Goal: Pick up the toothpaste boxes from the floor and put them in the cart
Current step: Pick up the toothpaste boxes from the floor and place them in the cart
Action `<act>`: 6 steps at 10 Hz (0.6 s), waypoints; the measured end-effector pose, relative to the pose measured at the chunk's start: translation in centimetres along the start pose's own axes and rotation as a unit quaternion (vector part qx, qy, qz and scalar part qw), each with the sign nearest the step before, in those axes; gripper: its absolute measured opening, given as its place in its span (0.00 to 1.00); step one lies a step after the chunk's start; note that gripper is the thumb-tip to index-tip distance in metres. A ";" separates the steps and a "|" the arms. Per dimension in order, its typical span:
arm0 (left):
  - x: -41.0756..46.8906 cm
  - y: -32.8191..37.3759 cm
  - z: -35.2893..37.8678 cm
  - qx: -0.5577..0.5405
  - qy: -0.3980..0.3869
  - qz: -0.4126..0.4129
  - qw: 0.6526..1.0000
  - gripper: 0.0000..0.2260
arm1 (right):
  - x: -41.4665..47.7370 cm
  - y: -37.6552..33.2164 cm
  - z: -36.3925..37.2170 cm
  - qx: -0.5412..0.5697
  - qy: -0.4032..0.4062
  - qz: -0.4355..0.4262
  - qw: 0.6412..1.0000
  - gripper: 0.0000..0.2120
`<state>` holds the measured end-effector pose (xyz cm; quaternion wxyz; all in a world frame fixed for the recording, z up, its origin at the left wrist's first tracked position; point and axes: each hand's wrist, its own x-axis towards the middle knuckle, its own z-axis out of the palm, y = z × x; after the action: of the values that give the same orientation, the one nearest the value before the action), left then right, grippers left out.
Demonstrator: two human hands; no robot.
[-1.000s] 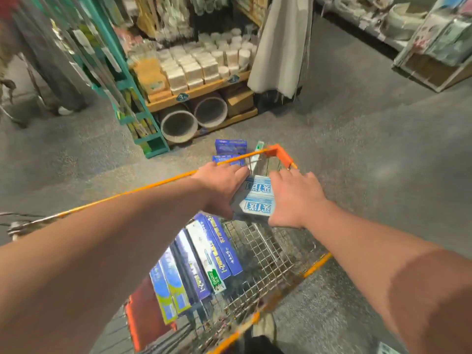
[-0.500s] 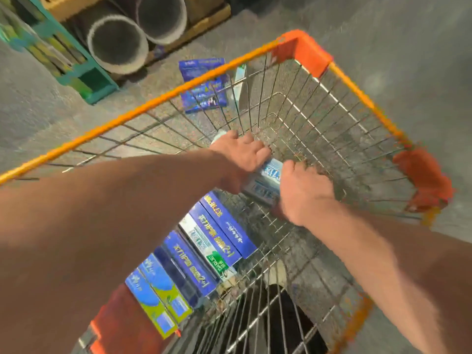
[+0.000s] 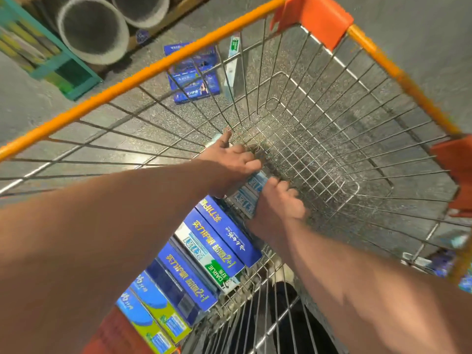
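Note:
Both my hands reach down into the wire cart with its orange rim. My left hand and my right hand hold a stack of light-blue toothpaste boxes between them, low at the cart's mesh bottom. The stack stands right beside a row of several blue, white and green toothpaste boxes lined up on edge along the cart's near side. On the floor beyond the cart lie dark-blue toothpaste boxes and a slim white-green box, seen through the wires.
Two large grey tubes lie under a wooden shelf at the top left, next to a teal rack. Grey speckled floor surrounds the cart. The cart's right half holds bare mesh.
My hands have carried the light-blue stack from the cart's rim down to its bottom, beside the row of boxes. The view has tilted downward and closer to the cart.

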<state>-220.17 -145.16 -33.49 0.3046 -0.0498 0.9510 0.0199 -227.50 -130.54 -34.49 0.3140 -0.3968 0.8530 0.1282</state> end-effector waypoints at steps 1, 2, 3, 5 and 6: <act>-0.1 0.2 0.2 0.004 0.006 -0.003 1.000 0.19 | 0.0 -0.1 1.0 0.064 -0.028 0.043 0.997 0.23; -0.3 0.1 0.3 0.005 0.007 0.007 1.000 0.25 | -1.4 -0.7 -0.7 0.009 -0.040 0.003 0.999 0.47; -0.5 -0.3 -0.1 0.008 -0.016 0.031 0.999 0.38 | -1.2 -0.2 -0.5 0.044 -0.051 -0.016 0.998 0.36; -1.4 -0.1 -1.3 -0.051 -0.068 0.024 0.996 0.39 | -2.4 -0.7 -1.0 -0.033 -0.041 -0.075 0.996 0.48; -1.6 -0.3 -0.9 -0.064 -0.068 0.029 0.995 0.35 | -2.4 -0.7 -0.9 -0.012 -0.057 -0.078 0.995 0.42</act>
<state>-219.36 -145.43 -31.79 0.3639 -0.0403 0.9260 0.0924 -226.19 -130.00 -32.26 0.3659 -0.4579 0.7986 0.1363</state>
